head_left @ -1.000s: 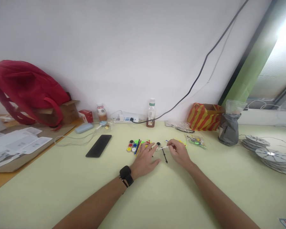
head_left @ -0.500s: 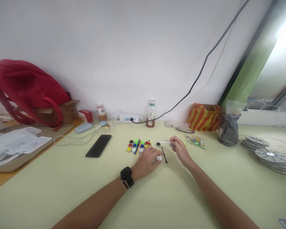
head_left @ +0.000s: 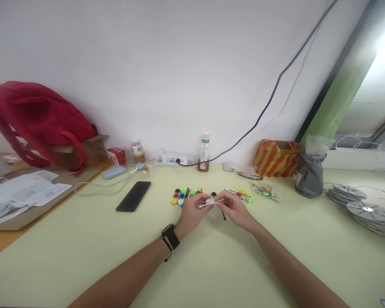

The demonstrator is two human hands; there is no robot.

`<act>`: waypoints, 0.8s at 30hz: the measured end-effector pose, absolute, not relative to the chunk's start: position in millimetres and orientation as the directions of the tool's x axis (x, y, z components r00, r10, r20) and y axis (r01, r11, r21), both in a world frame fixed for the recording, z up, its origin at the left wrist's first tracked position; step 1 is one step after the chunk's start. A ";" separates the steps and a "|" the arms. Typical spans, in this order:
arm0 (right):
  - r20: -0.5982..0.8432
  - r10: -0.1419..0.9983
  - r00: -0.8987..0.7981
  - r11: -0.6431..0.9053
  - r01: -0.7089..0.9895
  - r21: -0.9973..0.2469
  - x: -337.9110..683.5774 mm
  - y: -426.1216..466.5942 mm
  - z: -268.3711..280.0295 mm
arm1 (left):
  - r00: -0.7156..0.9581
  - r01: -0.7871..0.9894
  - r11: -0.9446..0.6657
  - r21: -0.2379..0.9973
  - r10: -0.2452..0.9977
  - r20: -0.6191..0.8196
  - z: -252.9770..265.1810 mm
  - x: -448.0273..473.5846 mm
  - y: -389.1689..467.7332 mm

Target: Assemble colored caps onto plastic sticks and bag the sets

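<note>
Fingertips of my left hand [head_left: 191, 212] pinch the white disc [head_left: 208, 201]; those of my right hand [head_left: 239, 210] grip the white stick [head_left: 205, 205]. Half a second ago disc and stick were apart; now they meet between my hands, so work seems turned from gathering to joining. Coloured pieces [head_left: 181, 196] lie just beyond my left hand, a black stick [head_left: 224, 217] beneath my right.

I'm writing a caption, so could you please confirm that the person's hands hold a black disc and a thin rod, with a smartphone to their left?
Not quite: the head view shows the disc is white, not black. The left hand and right hand hold it and the thin rod, with the smartphone to their left.
</note>
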State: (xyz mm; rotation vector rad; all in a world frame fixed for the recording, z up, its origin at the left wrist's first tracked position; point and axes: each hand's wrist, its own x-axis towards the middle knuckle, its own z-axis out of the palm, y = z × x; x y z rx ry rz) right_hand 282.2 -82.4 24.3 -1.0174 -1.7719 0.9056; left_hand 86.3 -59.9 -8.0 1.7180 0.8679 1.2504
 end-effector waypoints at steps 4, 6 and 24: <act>0.355 0.893 -0.276 0.434 0.319 -0.843 283.2 -81.0 19.9 | 0.305 0.034 -0.436 0.899 0.861 0.406 -4.2 88.5 -65.5; 0.361 0.892 -0.272 0.441 0.343 -0.829 284.5 -81.2 20.3 | 0.306 0.030 -0.439 0.898 0.860 0.409 -2.6 88.9 -66.9; 0.289 0.914 -0.283 0.360 0.244 -0.900 290.7 -82.8 28.6 | 0.435 0.076 -0.487 0.870 0.802 0.411 4.0 82.7 -63.1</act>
